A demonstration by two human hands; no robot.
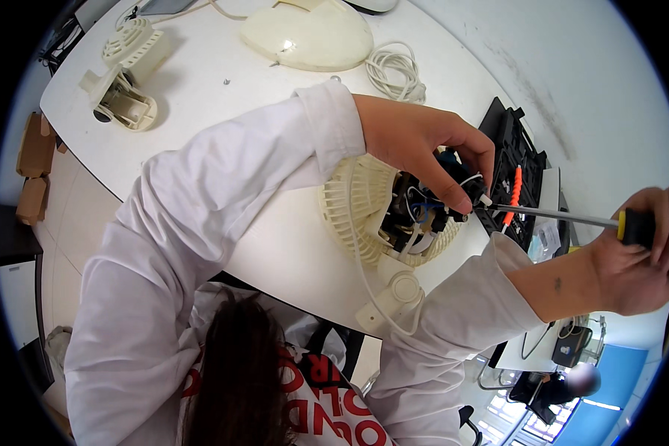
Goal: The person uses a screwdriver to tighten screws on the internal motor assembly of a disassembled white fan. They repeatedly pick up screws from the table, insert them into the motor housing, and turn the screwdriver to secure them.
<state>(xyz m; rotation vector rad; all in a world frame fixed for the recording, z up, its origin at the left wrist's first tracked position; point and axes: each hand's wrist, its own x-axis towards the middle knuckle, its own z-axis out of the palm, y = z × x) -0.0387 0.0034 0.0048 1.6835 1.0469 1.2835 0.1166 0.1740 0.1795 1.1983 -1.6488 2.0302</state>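
I am watching the left hand (424, 145) pinching the dark motor wiring inside a cream round plastic fan housing (364, 204) lying on the white table (215, 97), while the right hand (643, 253) is clenching a long yellow-and-black-handled screwdriver (572, 218).

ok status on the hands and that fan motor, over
Left hand pinching wiring at the fan motor. Right hand gripping screwdriver, tip at the motor. Nothing blocking; tool case sits behind.
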